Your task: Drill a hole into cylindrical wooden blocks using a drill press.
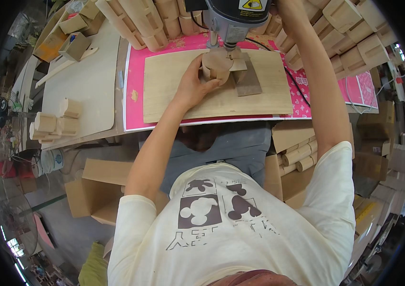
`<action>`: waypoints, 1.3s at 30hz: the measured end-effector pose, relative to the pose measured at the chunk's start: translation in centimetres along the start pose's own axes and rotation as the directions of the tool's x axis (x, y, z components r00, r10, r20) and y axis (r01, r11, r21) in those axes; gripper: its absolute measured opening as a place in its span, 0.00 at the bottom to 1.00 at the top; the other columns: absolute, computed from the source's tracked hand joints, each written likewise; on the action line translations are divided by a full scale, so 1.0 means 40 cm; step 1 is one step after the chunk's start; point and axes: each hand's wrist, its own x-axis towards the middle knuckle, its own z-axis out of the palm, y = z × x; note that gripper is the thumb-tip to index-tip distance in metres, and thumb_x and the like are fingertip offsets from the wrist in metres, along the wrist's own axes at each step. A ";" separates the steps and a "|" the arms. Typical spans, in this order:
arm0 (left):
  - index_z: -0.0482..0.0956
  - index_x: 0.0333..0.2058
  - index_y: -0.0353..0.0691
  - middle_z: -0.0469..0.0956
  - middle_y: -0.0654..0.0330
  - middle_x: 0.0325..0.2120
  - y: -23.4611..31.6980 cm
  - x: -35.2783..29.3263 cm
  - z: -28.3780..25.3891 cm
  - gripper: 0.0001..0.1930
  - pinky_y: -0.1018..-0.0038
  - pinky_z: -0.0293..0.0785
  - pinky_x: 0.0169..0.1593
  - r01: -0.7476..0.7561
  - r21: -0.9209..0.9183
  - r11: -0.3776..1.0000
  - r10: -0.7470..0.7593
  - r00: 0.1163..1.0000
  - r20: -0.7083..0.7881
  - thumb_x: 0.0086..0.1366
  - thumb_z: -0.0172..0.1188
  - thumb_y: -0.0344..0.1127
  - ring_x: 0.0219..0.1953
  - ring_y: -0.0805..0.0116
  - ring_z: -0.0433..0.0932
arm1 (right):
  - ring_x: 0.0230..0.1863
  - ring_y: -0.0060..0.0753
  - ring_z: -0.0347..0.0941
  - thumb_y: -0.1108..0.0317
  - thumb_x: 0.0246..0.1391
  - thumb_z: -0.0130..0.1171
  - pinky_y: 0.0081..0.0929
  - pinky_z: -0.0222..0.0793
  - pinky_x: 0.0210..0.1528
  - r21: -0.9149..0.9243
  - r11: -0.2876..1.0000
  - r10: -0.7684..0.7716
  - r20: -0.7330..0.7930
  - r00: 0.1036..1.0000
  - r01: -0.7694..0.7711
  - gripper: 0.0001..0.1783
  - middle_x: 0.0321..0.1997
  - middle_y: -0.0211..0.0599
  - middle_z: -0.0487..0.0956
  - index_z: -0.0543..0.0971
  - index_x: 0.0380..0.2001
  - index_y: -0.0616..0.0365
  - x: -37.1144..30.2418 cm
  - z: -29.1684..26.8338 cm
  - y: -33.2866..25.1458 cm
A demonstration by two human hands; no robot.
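My left hand point(194, 86) is closed round a pale wooden block point(215, 63) with a rounded outline, its thumb along the near side. The block stands under the chuck of a grey and black drill press point(235, 28), and its top is partly covered by the chuck. Just right of it is a small wooden stop point(239, 71) on a flat brownish plate point(250, 83). Both rest on a light wooden board point(174, 102). My right hand point(285, 6) is raised beside the drill press head at the top edge; its fingers are mostly hidden.
Stacked wooden pieces point(138, 21) stand behind the board, with more stacks point(355, 43) at the right. Some blocks point(57, 121) sit on the left table. A black cable point(298, 88) crosses the pink sheet point(135, 95). Cardboard boxes point(100, 188) flank my lap.
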 end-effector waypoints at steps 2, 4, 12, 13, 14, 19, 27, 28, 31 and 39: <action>0.69 0.78 0.37 0.80 0.50 0.69 -0.003 -0.002 0.000 0.49 0.60 0.71 0.77 0.028 0.002 1.000 -0.028 1.000 -0.004 0.62 0.86 0.36 0.71 0.56 0.77 | 0.29 0.17 0.71 0.41 0.78 0.60 0.22 0.61 0.31 0.031 0.999 -0.008 -0.051 0.999 0.010 0.24 0.31 0.21 0.80 0.87 0.39 0.48 0.004 -0.015 0.038; 0.68 0.78 0.37 0.80 0.51 0.68 -0.007 -0.006 -0.005 0.49 0.61 0.71 0.76 0.039 0.004 0.999 -0.039 0.999 0.016 0.62 0.86 0.37 0.71 0.58 0.77 | 0.28 0.17 0.70 0.41 0.78 0.60 0.21 0.60 0.30 0.060 0.998 -0.014 -0.096 0.995 0.020 0.23 0.30 0.20 0.80 0.87 0.40 0.47 0.003 -0.031 0.081; 0.70 0.76 0.34 0.81 0.49 0.65 -0.033 -0.034 -0.052 0.47 0.64 0.81 0.68 0.127 -0.122 0.984 -0.125 0.992 0.030 0.63 0.86 0.35 0.64 0.62 0.83 | 0.40 0.20 0.77 0.49 0.80 0.59 0.27 0.72 0.39 -0.025 0.985 0.166 -0.084 0.983 -0.168 0.24 0.44 0.29 0.86 0.87 0.54 0.62 -0.225 -0.057 0.386; 0.70 0.75 0.33 0.82 0.49 0.63 -0.028 -0.060 -0.051 0.45 0.65 0.82 0.66 0.128 0.011 0.992 -0.127 0.989 -0.073 0.64 0.85 0.33 0.62 0.61 0.84 | 0.40 0.20 0.77 0.49 0.80 0.59 0.27 0.72 0.39 -0.016 0.974 0.223 -0.120 0.967 -0.226 0.24 0.44 0.29 0.86 0.87 0.54 0.62 -0.245 -0.051 0.421; 0.70 0.73 0.32 0.82 0.49 0.61 -0.020 -0.089 -0.051 0.43 0.65 0.84 0.64 0.139 0.147 0.979 -0.113 0.978 -0.173 0.64 0.84 0.31 0.60 0.61 0.85 | 0.40 0.22 0.78 0.50 0.80 0.59 0.28 0.73 0.40 -0.166 0.975 0.127 -0.109 0.986 -0.144 0.24 0.43 0.31 0.86 0.87 0.55 0.62 -0.268 -0.050 0.451; 0.70 0.72 0.31 0.82 0.51 0.57 0.031 -0.228 -0.050 0.41 0.64 0.84 0.63 0.214 0.063 0.975 -0.196 0.955 -0.223 0.66 0.83 0.30 0.58 0.59 0.86 | 0.42 0.31 0.84 0.55 0.79 0.61 0.34 0.80 0.48 -0.281 0.948 0.115 -0.123 0.986 -0.146 0.19 0.43 0.38 0.87 0.87 0.55 0.61 -0.328 -0.031 0.538; 0.60 0.80 0.36 0.77 0.48 0.66 0.054 -0.164 -0.064 0.54 0.55 0.79 0.72 -0.030 0.407 0.913 0.100 0.983 -0.151 0.62 0.86 0.33 0.70 0.54 0.79 | 0.46 0.42 0.88 0.57 0.76 0.64 0.38 0.82 0.53 -0.492 0.871 -0.075 -0.136 0.988 -0.002 0.17 0.51 0.45 0.90 0.89 0.55 0.57 -0.349 -0.011 0.559; 0.60 0.80 0.36 0.77 0.48 0.66 0.053 -0.145 -0.062 0.54 0.55 0.79 0.72 -0.035 0.404 0.914 0.104 0.983 -0.150 0.62 0.86 0.33 0.70 0.54 0.79 | 0.46 0.42 0.88 0.56 0.76 0.64 0.38 0.82 0.53 -0.479 0.878 -0.063 -0.141 0.988 -0.012 0.17 0.51 0.44 0.90 0.89 0.55 0.57 -0.348 -0.010 0.558; 0.57 0.82 0.37 0.74 0.47 0.72 0.048 -0.097 -0.055 0.56 0.56 0.77 0.75 0.160 0.094 0.983 -0.160 0.987 -0.009 0.63 0.86 0.34 0.73 0.52 0.77 | 0.46 0.42 0.88 0.57 0.76 0.64 0.38 0.82 0.53 -0.480 0.877 -0.072 -0.140 0.987 -0.004 0.16 0.52 0.44 0.90 0.89 0.54 0.56 -0.350 -0.008 0.556; 0.59 0.81 0.36 0.74 0.49 0.72 0.013 -0.020 -0.037 0.54 0.58 0.76 0.76 0.115 -0.027 0.993 -0.114 0.993 0.036 0.64 0.85 0.29 0.74 0.54 0.77 | 0.47 0.44 0.88 0.59 0.74 0.64 0.39 0.82 0.53 -0.527 0.850 -0.083 -0.152 0.985 -0.010 0.15 0.52 0.44 0.91 0.90 0.54 0.55 -0.353 -0.004 0.547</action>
